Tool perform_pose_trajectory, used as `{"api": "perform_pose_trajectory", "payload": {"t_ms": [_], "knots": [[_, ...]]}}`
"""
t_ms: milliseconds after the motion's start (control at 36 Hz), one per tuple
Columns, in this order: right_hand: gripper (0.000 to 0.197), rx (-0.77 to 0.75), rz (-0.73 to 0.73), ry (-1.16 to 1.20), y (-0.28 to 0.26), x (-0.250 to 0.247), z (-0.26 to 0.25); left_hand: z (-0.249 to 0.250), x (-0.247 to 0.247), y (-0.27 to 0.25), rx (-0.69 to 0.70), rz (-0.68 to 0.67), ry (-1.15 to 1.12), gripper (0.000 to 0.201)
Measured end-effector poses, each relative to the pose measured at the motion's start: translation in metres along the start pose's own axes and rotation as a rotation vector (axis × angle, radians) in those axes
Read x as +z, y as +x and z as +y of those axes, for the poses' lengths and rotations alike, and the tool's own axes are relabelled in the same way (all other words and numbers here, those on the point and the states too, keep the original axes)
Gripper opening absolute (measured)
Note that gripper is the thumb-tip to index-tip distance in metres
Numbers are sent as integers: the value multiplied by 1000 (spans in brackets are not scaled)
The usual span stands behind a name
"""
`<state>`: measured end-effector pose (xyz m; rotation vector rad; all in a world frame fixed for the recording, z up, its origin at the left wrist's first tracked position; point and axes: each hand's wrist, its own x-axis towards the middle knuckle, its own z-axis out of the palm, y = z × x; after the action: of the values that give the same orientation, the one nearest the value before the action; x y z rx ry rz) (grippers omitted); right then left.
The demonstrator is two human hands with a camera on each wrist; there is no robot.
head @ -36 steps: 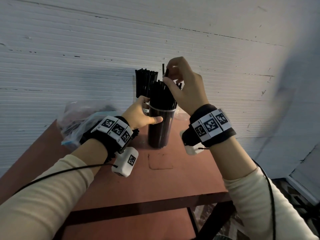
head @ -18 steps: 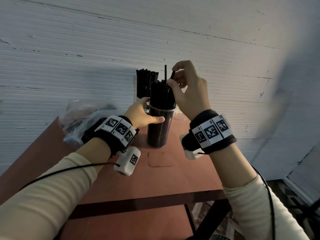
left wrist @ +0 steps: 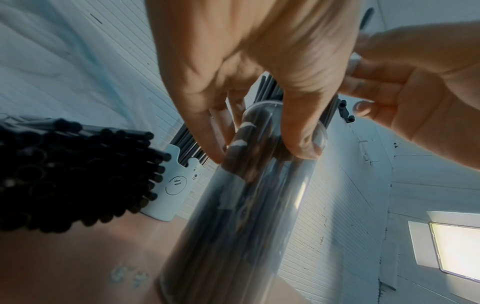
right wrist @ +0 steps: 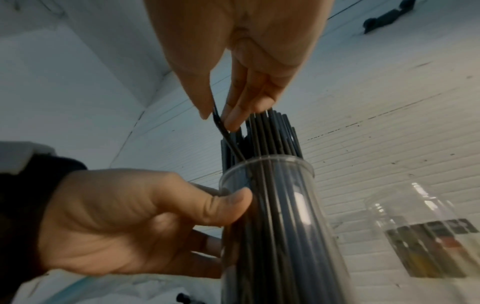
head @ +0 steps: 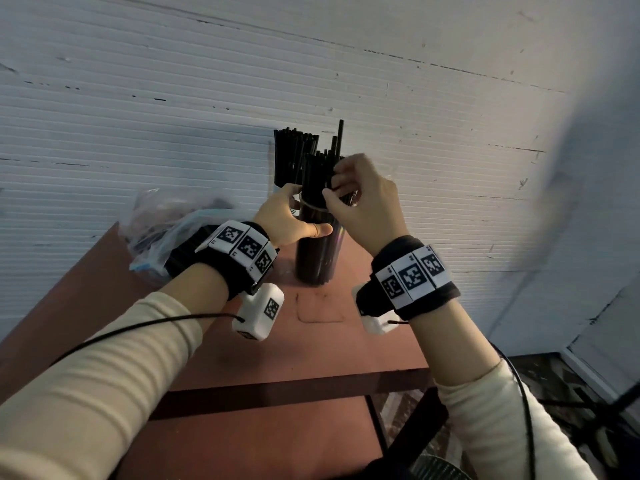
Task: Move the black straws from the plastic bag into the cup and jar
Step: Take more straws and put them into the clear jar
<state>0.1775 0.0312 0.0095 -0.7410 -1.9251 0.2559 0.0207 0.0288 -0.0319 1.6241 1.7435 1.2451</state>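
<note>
A tall clear jar [head: 317, 252] [left wrist: 249, 205] [right wrist: 280, 216] packed with black straws stands on the brown table [head: 242, 358]. My left hand [head: 304, 220] [left wrist: 259, 152] [right wrist: 145, 216] grips the jar just under its rim. My right hand [head: 332, 188] [right wrist: 218, 118] pinches one thin black straw [right wrist: 228, 139] above the rim; the straw's lower end runs down into the jar. One straw [head: 341, 136] stands higher than the others. Behind the jar, a white cup [left wrist: 174, 185] holds more black straws [head: 294, 154]. The plastic bag [head: 162, 230] lies at the left, with straws [left wrist: 78, 174] in it.
A white ribbed wall [head: 173, 116] rises directly behind the table. Another clear container with a label [right wrist: 420, 236] stands to the right of the jar. The table's front edge [head: 277, 393] drops to the floor at the lower right.
My right hand has come down from above the straw tops to the jar's rim, still pinching a straw. The left hand has stayed on the jar.
</note>
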Motion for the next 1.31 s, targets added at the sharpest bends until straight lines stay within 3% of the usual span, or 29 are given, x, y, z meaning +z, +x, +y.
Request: {"api": "perform_pose_trajectory", "payload": {"t_ms": [111, 278, 611, 722, 805, 972, 1111, 1194, 1305], "knots": [[8, -10, -65, -82, 3, -3, 1, 2, -1, -1, 0, -17, -4, 80], [8, 29, 172, -28, 10, -12, -6, 5, 1, -1, -15, -18, 13, 83], [3, 227, -83, -278, 12, 3, 0, 5, 0, -2, -11, -57, -27, 81], [14, 172, 41, -233, 11, 4, -7, 4, 0, -1, -10, -38, -7, 83], [12, 126, 113, -168, 9, 5, -9, 5, -1, -1, -6, -39, 3, 86], [8, 181, -33, -302, 4, 4, -2, 6, -2, -2, -14, -57, -21, 80], [28, -3, 117, -250, 11, -3, -2, 8, -2, -3, -19, -55, 17, 86], [46, -143, 49, -274, 17, -4, -2, 8, -3, -3, -20, -49, 25, 88], [36, -184, -17, -285, 15, -2, 5, 5, -3, -2, -15, -60, -7, 84]]}}
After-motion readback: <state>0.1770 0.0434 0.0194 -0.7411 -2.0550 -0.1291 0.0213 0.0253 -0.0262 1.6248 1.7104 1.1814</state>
